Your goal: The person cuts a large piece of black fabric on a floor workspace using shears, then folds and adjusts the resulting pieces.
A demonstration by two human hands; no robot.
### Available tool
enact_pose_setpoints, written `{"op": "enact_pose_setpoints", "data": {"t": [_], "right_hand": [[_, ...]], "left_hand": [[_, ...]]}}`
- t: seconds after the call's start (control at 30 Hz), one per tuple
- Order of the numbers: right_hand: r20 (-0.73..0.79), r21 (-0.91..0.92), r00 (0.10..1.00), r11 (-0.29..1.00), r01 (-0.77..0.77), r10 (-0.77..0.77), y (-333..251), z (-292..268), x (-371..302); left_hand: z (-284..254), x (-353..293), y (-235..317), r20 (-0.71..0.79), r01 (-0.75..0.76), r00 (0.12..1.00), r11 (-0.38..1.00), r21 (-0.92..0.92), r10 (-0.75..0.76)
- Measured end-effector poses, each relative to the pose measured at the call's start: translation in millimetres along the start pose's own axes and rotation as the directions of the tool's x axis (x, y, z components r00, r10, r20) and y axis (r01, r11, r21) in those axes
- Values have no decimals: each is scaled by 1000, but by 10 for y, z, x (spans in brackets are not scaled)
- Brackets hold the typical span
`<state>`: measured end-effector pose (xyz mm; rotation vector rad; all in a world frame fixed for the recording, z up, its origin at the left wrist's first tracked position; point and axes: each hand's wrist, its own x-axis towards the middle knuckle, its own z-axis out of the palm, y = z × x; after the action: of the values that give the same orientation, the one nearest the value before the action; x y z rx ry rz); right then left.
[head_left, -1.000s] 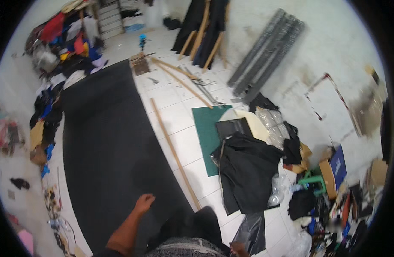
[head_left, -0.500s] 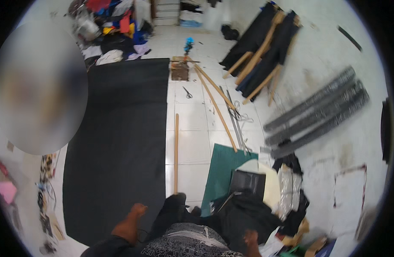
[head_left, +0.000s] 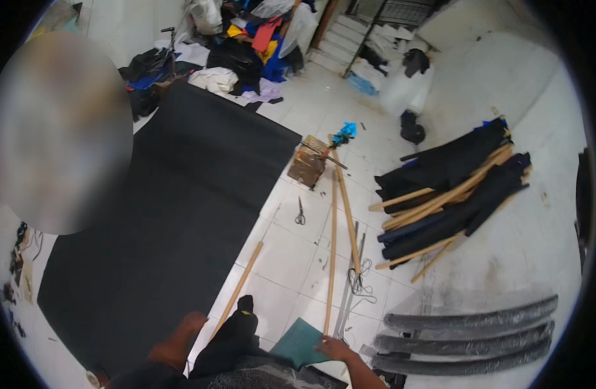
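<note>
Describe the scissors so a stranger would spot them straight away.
Start at the big black sheet. By its far right corner is a brown box, and on the white tiles below it in the picture lie the scissors. They are small and dark with looped handles, unlike the long, straight wooden poles on either side.

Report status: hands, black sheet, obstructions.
Left hand near black sheet, right hand over green mat in view; grips unclear. Black sheet spread on floor. Wooden strip beside its right edge.

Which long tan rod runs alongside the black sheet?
The leftmost long, straight tan rod, just right of the wide black sheet; the others are right of the dark scissors.
</note>
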<state>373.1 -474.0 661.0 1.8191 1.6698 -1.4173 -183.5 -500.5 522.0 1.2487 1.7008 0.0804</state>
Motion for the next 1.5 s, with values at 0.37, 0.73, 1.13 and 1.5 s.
{"op": "enact_pose_setpoints", "data": {"t": [0.37, 0.73, 1.13, 1.5], "right_hand": [[574, -34, 681, 818, 574, -454, -2435, -2792, 2207], [954, -246, -14, 813, 528, 299, -2461, -4289, 4966], [177, -303, 961, 917, 260, -214, -2154, -3975, 10424], [-551, -399, 751, 905, 147, -364, -2751, -3995, 12442]], "left_hand": [[-1073, 1341, 2718, -264, 89, 933, 865, -493, -246], [102, 2617, 4219, 9, 436, 891, 850, -295, -454], [1509, 4914, 3055, 475, 434, 859, 765, -475, -192], [1272, 7203, 1067, -699, 486, 490, 829, -277, -521]]}}
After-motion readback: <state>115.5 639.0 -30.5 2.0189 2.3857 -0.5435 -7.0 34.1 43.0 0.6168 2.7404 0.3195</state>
